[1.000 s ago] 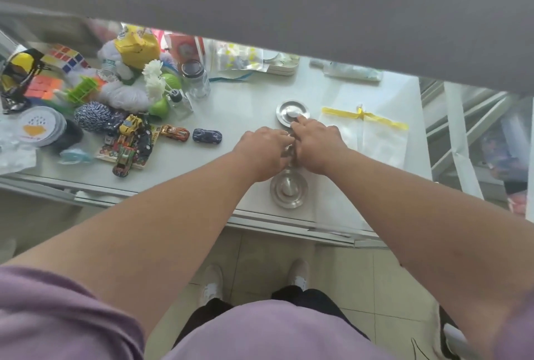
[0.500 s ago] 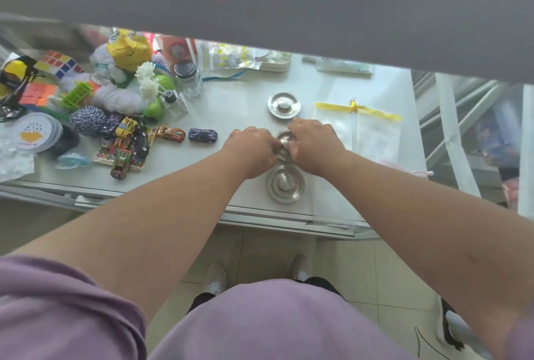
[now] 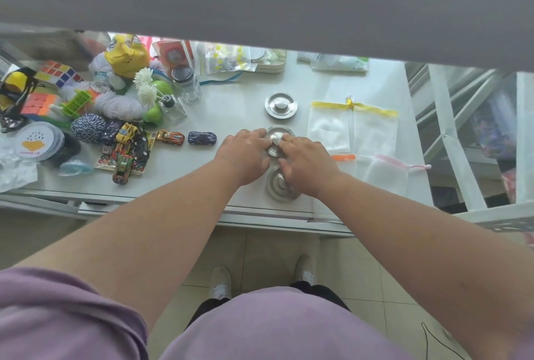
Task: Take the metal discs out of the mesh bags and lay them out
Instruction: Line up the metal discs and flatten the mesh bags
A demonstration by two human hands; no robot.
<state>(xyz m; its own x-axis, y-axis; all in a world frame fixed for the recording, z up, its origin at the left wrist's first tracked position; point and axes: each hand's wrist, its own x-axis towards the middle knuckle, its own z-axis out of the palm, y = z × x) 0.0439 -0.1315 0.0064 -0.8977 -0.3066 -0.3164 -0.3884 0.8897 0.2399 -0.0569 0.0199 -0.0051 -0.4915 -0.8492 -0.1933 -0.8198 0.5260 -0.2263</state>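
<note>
Both my hands have slid back from the far disc and now sit on the middle one.

My left hand (image 3: pixel 245 154) and right hand (image 3: pixel 306 161) press together on the middle disc (image 3: pixel 278 140), fingers curled around its small round knob. I think I am setting it flat in its spot, so the row is nearly laid out. Past my fingers the far disc (image 3: pixel 281 106) lies alone, shiny and round with a raised rim. Close to my wrists the near disc (image 3: pixel 278 186) rests by the edge of the smooth pale table (image 3: pixel 231 116). All three look hard, cold and silvery. Off to my right lie the soft see-through mesh bags (image 3: pixel 354 131), flat and limp, one with a yellow ribbon (image 3: pixel 354 106). They look empty. On my left sit toy cars (image 3: pixel 185 137).
</note>
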